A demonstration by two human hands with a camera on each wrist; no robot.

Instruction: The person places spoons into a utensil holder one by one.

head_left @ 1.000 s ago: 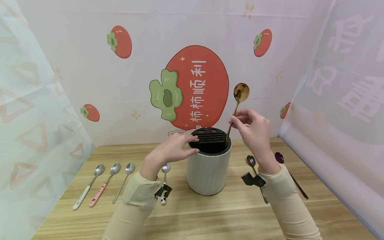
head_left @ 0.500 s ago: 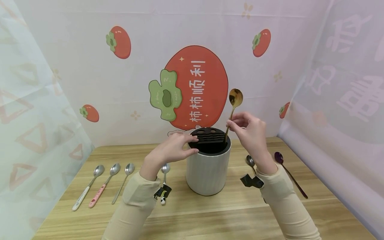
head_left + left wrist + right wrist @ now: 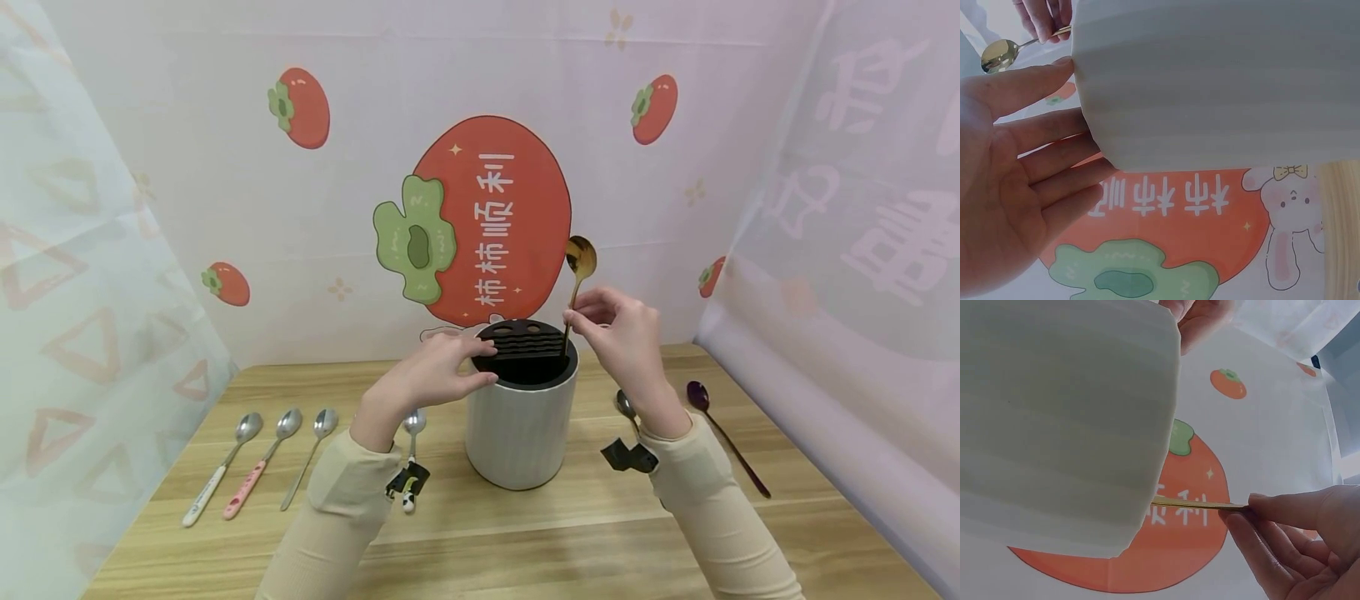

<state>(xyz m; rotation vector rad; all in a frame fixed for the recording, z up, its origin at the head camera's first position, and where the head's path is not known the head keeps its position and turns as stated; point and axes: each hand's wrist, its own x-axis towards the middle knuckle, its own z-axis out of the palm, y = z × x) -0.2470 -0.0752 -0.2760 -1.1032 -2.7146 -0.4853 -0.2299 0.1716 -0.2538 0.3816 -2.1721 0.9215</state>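
Observation:
A white, ribbed utensil holder [image 3: 517, 437] with a black slotted insert [image 3: 525, 337] stands upright mid-table. My right hand [image 3: 618, 333] pinches a gold spoon [image 3: 581, 257] by its handle, bowl up, the lower end inside the holder's right side. In the right wrist view the thumb and fingers grip the thin gold handle [image 3: 1194, 504]. My left hand [image 3: 435, 367] rests on the holder's left rim, fingers extended over the top. The left wrist view shows those straight fingers [image 3: 1054, 134] touching the rim. The handle's end is hidden inside the holder.
On the left lie a white-handled spoon [image 3: 217, 475], a pink-handled spoon [image 3: 262, 462] and a plain silver spoon [image 3: 311, 454]. Another spoon [image 3: 412, 425] is partly under my left wrist. A dark spoon [image 3: 626, 404] and a purple spoon [image 3: 727, 437] lie to the right.
My right hand has moved left and slightly down, and the gold spoon has sunk deeper into the holder and become more upright. My left hand has stayed at the rim.

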